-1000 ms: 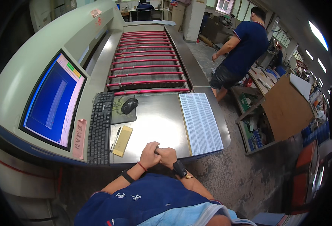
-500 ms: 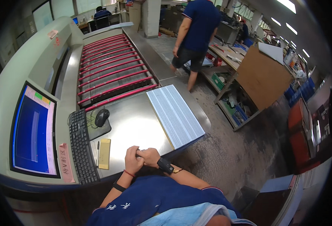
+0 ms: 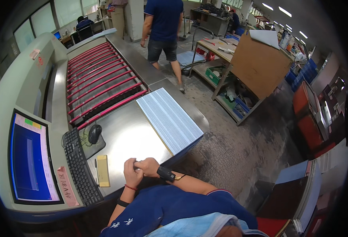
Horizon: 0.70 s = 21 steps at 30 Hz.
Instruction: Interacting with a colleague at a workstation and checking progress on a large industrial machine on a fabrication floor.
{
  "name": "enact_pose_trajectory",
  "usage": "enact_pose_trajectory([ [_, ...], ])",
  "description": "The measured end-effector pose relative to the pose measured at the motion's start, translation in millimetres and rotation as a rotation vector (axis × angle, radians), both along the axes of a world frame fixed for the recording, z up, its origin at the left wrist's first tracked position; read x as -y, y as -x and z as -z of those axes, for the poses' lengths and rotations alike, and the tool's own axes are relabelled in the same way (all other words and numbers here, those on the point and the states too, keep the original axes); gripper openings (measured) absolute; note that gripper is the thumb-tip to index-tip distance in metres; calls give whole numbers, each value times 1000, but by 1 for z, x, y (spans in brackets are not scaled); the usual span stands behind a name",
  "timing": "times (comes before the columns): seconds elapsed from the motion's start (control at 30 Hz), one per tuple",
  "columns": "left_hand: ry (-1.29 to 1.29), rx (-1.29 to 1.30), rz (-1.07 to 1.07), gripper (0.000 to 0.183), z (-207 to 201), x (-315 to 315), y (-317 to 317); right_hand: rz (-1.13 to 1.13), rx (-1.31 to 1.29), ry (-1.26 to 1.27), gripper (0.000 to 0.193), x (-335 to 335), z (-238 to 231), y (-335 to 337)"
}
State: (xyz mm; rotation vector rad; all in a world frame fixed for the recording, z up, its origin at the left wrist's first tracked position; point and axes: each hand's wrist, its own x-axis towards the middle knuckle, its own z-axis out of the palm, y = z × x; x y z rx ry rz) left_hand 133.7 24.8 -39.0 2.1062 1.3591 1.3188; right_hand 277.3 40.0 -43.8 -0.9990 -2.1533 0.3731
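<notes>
My left hand (image 3: 132, 172) and my right hand (image 3: 148, 166) meet at the near edge of the steel table top (image 3: 120, 136). Both have curled fingers pressed together; whatever lies between them, if anything, is hidden. Right of them, a stack of white perforated panels (image 3: 170, 120) rests along the table's right edge, apart from my hands. To the left lie a yellow pad (image 3: 103, 170) and a thin dark pen (image 3: 96, 170) beside it.
A keyboard (image 3: 81, 168), a mouse (image 3: 95, 133) and a lit monitor (image 3: 31, 158) stand at the left. Beyond the table run red rollers (image 3: 103, 75). Another person (image 3: 164, 27) is on the floor ahead, near a workbench (image 3: 211, 47) with a brown board (image 3: 257, 65).
My view has shifted, so the table and panels sit further left in it. The other person has stepped further away. My hands stay together in much the same pose.
</notes>
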Motion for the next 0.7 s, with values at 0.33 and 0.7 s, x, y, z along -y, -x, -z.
enact_pose_trajectory([
  [0.33, 25, -8, -4, 38, -2, 0, 0, 7, 2, -13, 19, 0, 2, 0],
  [0.7, 11, -19, 6, 38, -1, 0, 1, 11, 14, -32, 19, 0, 2, 1],
])
